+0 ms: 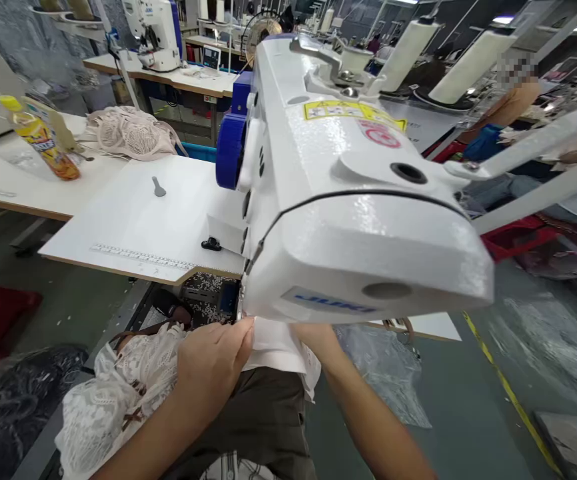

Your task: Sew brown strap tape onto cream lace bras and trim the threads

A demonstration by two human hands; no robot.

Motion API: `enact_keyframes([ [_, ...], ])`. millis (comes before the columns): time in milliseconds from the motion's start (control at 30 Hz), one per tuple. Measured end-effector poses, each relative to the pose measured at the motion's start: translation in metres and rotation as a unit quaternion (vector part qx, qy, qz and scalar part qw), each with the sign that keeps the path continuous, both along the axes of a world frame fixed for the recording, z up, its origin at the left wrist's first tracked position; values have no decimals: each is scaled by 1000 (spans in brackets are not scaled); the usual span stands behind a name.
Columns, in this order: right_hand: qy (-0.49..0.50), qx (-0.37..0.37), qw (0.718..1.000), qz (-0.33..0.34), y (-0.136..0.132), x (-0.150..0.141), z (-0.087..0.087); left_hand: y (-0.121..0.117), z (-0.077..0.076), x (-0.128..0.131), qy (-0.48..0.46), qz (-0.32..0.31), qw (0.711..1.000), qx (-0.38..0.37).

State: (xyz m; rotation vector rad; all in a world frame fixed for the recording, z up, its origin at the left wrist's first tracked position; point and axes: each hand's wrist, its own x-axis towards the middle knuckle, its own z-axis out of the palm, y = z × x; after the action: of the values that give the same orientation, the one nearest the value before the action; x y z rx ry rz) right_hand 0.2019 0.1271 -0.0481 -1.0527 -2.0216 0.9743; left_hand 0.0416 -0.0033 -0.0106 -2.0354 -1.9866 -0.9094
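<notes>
My left hand (214,357) is closed at the needle end of a white sewing machine (368,247), its thumb and fingers pinching the edge of a white fabric piece (276,347). The cloth hangs from beneath the machine head over my lap. On the other side of the cloth, my right hand (314,339) reaches under the head and touches the fabric; its fingers are hidden by the machine. Beside my left forearm lies a bunched heap of cream lace garments (118,387) with brown straps. The needle cannot be seen from here.
A white machine table (118,213) with a printed ruler extends left, carrying a small grey key-shaped piece (158,187). Behind it are a yellow-capped drink bottle (41,140) and a pile of beige lace (128,132). Thread cones (408,53) stand behind the machine. A person's arm (506,107) shows at right.
</notes>
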Motion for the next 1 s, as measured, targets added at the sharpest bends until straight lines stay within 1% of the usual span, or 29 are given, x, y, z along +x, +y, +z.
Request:
enact_keyframes([
  [200, 7, 10, 1000, 20, 0, 3, -6, -1, 2, -1, -19, 3, 1000, 11],
  [367, -9, 40, 999, -1, 3, 0, -10, -1, 1, -3, -23, 12, 999, 37],
  [433, -12, 35, 999, -10, 3, -1, -8, -1, -1, -3, -21, 13, 999, 33],
  [533, -9, 20, 1000, 4, 4, -4, 2, -1, -2, -5, -20, 17, 999, 19],
  [633, 26, -20, 999, 20, 4, -7, 14, -1, -2, -6, -24, 17, 1000, 9],
  [733, 64, -74, 995, -7, 0, -9, 21, 1, -2, -7, -30, 16, 999, 0],
  [800, 91, -108, 990, -17, -7, -9, 22, 2, -1, -6, -31, 9, 999, -1],
  [900, 136, -170, 976, -20, -24, -2, 16, 2, 2, -5, -37, -25, 999, -4],
  [967, 150, -210, 966, -21, -36, 8, 4, -2, 6, -4, -50, -57, 997, -8],
  [1000, 149, -220, 964, -18, -41, 15, -5, -5, 8, -5, -59, -71, 996, -12],
])
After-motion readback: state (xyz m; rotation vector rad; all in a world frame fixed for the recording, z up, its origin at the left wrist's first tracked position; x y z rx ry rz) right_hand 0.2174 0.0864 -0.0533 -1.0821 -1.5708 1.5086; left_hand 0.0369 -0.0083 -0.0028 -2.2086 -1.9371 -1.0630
